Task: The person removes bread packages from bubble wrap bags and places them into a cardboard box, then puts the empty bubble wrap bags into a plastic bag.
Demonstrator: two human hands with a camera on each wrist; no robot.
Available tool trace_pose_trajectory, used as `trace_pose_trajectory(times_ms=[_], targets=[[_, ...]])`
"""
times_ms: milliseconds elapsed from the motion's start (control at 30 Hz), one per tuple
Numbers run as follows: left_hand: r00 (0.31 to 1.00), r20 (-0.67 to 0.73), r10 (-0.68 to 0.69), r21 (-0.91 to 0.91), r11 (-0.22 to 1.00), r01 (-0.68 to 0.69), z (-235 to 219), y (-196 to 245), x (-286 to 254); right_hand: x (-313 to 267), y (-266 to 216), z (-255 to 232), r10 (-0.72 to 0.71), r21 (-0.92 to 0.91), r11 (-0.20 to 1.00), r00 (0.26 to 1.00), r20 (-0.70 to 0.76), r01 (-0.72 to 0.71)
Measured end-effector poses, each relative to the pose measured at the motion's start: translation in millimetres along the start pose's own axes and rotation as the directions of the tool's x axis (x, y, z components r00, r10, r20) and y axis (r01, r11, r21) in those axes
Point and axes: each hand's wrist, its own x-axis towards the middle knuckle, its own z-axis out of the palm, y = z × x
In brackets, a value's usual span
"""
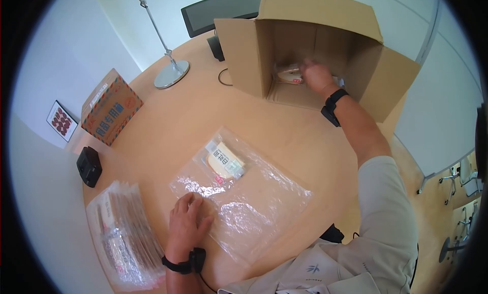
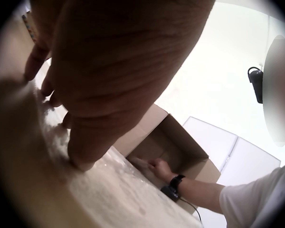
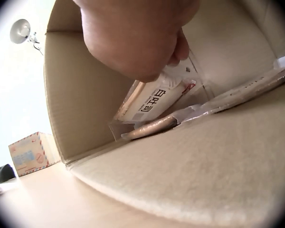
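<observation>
My right hand [image 1: 316, 76] reaches inside the big cardboard box [image 1: 240, 55], which lies on its side with its mouth toward me. In the right wrist view its curled fingers pinch the top of a clear-wrapped sliced bread packet [image 3: 154, 102], which leans against the box's inner wall. Other wrapped bread packets [image 3: 247, 92] lie on the box floor. My left hand [image 1: 187, 220] rests with spread fingers at the left edge of a flat clear plastic bag [image 1: 259, 205]. One bread packet [image 1: 223, 161] sits on the upper part of that bag.
A thick stack of clear plastic bags [image 1: 124, 243] lies left of my left hand. Beyond it are a black device [image 1: 89, 167] and a printed carton [image 1: 113, 113]. A lamp base [image 1: 172, 75] and a monitor [image 1: 223, 12] stand at the back of the round table [image 1: 168, 124].
</observation>
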Motion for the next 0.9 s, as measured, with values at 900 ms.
trace_pose_trajectory(times_ms=[900], targets=[[0.969, 0.034, 0.244, -0.162, 0.958, -0.235, -13, 99, -4, -94, -67, -155, -0.215, 0.747, 0.665, 0.958, 0.188, 0.002]])
